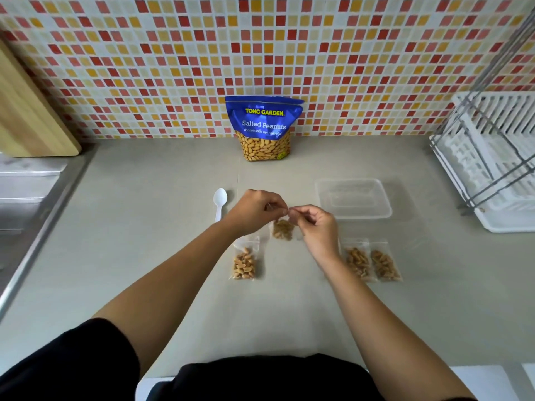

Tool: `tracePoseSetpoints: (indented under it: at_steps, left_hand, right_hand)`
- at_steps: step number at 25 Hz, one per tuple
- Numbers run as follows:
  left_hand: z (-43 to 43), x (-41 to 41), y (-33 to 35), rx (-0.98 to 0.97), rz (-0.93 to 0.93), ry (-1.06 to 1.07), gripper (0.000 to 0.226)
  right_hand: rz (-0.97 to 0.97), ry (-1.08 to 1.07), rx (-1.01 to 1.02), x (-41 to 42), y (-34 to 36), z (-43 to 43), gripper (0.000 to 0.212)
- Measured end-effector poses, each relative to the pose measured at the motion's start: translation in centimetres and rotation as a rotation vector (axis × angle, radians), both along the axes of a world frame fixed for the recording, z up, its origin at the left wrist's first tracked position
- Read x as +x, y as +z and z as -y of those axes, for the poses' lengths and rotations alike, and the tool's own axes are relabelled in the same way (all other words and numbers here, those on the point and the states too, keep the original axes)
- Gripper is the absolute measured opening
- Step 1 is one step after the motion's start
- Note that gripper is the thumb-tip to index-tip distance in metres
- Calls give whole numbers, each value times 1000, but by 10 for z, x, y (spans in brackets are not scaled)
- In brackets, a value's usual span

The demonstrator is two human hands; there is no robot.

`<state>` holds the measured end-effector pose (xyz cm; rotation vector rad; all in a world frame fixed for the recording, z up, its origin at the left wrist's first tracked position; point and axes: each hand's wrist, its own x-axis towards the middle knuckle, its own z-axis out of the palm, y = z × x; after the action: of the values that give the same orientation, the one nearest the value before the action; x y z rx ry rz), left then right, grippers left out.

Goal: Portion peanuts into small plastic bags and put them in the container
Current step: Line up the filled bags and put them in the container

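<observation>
Grey counter [144, 270], mosaic tiles [173, 68] behind | pinched top of small bag [282, 231] mid-counter with left hand [254, 211] and right hand [317, 230], seemingly to press seal shut | noted container [353, 182] far right, handy for loading

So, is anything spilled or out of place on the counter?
Nothing stands out. No loose peanuts lie on the counter; the big peanut bag stands upright, and the left hand and right hand pinch one small bag.
</observation>
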<state>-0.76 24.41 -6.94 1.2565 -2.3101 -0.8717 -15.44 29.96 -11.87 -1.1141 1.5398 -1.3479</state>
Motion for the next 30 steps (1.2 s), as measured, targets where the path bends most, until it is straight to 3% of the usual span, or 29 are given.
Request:
tracePoseSetpoints:
  at_steps: [6,21,23,27,30]
  left_hand:
    - [14,-7,26,-286,275,-159,18]
    - [23,19,32,-307,282,-128,13]
    - [21,22,30,-224,199,-55,13]
    - [-2,27,6,290,-62,145,34]
    - [-29,25,-28,547,-215,295,14]
  right_hand:
    - [-83,-42,-60,3,14,9,20]
    - [-154,-88,-100,2,26,16,6]
    - [-144,-78,-74,0,24,19,8]
    - [53,-39,34,-1,20,19,13]
    - [220,-34,203,7,10,12,8]
